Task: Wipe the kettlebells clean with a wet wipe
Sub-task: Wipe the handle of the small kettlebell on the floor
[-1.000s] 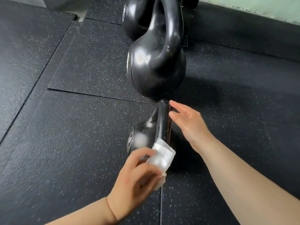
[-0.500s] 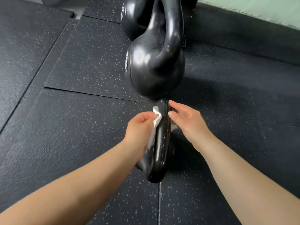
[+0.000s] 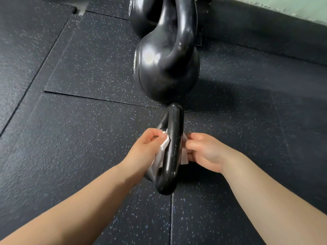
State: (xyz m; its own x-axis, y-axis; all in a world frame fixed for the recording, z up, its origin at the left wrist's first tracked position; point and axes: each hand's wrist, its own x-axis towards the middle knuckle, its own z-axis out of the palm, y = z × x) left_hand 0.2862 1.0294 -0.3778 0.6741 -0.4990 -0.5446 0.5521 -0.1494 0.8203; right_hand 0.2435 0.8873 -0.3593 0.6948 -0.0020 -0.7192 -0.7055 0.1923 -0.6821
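Observation:
A small black kettlebell (image 3: 172,147) stands on the floor in front of me, its handle loop facing up; its body is mostly hidden. A white wet wipe (image 3: 163,147) passes under the handle and shows on both sides. My left hand (image 3: 146,147) pinches the wipe's end on the handle's left. My right hand (image 3: 203,151) pinches the other end on the handle's right. A larger black kettlebell (image 3: 166,68) stands just behind it, and a third (image 3: 141,15) shows partly at the top edge.
Dark speckled rubber floor tiles (image 3: 79,138) cover the floor, with seams running across. A dark raised border (image 3: 265,32) and a pale green wall (image 3: 292,6) lie at the back right.
My left hand went from the handle's near end to its left side with the wipe. The wipe now runs through the handle, and my right hand, open before, has pinched its other end.

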